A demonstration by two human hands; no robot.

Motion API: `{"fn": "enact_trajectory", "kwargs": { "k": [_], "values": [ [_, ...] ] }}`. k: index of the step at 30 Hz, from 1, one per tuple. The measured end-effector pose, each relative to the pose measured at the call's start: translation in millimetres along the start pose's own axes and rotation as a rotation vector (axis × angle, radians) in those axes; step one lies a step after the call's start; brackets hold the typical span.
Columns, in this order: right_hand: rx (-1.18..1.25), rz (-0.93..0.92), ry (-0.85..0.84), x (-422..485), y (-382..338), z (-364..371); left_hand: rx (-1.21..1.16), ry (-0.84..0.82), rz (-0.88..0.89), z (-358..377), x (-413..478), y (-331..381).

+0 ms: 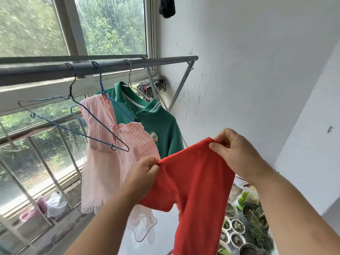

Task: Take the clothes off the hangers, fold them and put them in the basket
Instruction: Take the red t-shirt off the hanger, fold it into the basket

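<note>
Between both hands (187, 162), red shirt (195, 190) hangs stretched, creased.

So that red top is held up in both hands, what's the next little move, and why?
Probably bring the left hand across to the right hand, folding the red top in half. Both pinch its upper edge and it hangs loose between them, free of any hanger, so folding looks like the next step.

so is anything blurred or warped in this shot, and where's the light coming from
Head view: daylight floods through the window; trees at top left are smeared; the grille bars splay from wide-angle distortion; the red shirt, left hand and right hand look sharp.
</note>
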State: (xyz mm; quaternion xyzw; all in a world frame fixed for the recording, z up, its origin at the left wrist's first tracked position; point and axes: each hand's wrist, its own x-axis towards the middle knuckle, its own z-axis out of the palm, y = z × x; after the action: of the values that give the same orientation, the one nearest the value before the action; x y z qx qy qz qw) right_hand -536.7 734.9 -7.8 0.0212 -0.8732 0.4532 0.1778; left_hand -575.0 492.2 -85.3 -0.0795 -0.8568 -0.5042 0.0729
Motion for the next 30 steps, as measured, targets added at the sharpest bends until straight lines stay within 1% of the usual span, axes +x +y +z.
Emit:
{"fn": "enact_trajectory", "kwargs": {
  "k": [2,8,11,12,13,15,16,17,18,20,23,26,28,30],
  "values": [
    [-0.014,0.019,0.000,-0.6,3.4,-2.5,-0.049,-0.028,0.020,-6.5,2.5,6.6],
    [-0.020,0.076,0.053,0.7,9.6,-7.0,-0.313,-0.314,0.006,-17.7,-4.1,38.6],
    [-0.131,0.080,0.050,-0.3,6.9,-0.7,-0.347,-0.387,0.005,-16.6,-5.7,48.6],
    [-0.158,0.056,0.008,-2.3,3.0,1.8,-0.345,-0.400,0.005,-15.7,-4.6,50.3],
    [-0.136,0.034,-0.072,-6.1,-4.5,4.8,-0.345,-0.417,0.005,-15.0,-4.0,53.1],
    [-0.071,0.004,-0.289,-14.3,-23.8,13.5,-0.349,-0.464,0.011,-14.6,-1.7,58.6],
    [-0.101,-0.032,-0.368,-16.5,-30.1,19.9,-0.349,-0.484,0.017,-14.7,-1.2,61.0],
    [-0.146,-0.075,-0.405,-17.4,-33.5,25.8,-0.343,-0.491,0.025,-15.5,-1.3,63.3],
    [-0.169,-0.098,-0.408,-16.5,-33.4,31.1,-0.332,-0.481,0.033,-16.4,-0.7,64.6],
    [-0.123,-0.104,-0.383,-14.5,-31.2,35.1,-0.324,-0.439,0.044,-18.9,0.5,64.0],
    [-0.060,-0.100,-0.350,-14.3,-26.0,40.4,-0.371,-0.404,0.039,-22.7,-0.6,56.0],
    [-0.051,-0.111,-0.326,-16.9,-22.7,48.6,-0.434,-0.353,0.017,-21.9,-2.9,40.9],
    [-0.063,-0.080,-0.329,-17.3,-20.3,51.9,-0.432,-0.272,-0.010,-17.8,-3.1,24.5],
    [-0.061,-0.044,-0.333,-17.1,-19.0,52.9,-0.345,-0.139,-0.091,-11.6,-1.8,-0.8]
  ]
}}
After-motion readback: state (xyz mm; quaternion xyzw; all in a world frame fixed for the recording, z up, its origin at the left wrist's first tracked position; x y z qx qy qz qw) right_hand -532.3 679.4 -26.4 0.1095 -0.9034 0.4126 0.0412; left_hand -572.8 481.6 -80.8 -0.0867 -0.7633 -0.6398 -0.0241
